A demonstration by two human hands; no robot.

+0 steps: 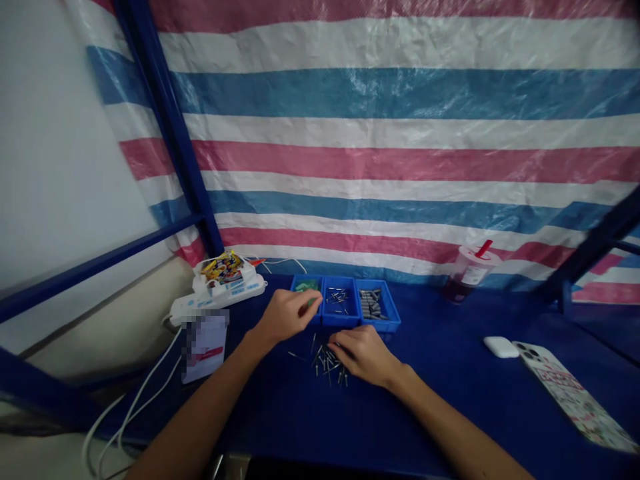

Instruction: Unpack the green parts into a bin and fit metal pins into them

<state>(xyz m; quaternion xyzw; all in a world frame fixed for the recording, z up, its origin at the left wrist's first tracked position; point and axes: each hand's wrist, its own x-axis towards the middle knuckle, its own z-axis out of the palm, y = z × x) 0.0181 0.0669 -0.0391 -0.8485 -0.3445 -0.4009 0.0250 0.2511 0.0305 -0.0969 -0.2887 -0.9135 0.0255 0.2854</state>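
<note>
My left hand (293, 312) is closed in a pinch over the near edge of the left blue bin (294, 283). A speck of green shows between its thumb and fingers; I cannot tell whether it is held or lies behind. Green pieces (306, 285) lie in that bin. My right hand (364, 353) rests with curled fingers at the right side of a loose pile of thin metal rivets (326, 361); its fingertips are hidden. The middle blue bin (343, 319) holds several similar rivets (338, 294). Grey cylindrical pieces (370, 304) fill part of the right blue bin (387, 325).
At left are a white power strip (225, 300), a container of yellow-wrapped packets (223, 267), cables (143, 407) and a blurred box (205, 350). A drink cup (463, 277), an earbud case (501, 347) and a phone (575, 393) stand or lie right on the blue table (425, 373).
</note>
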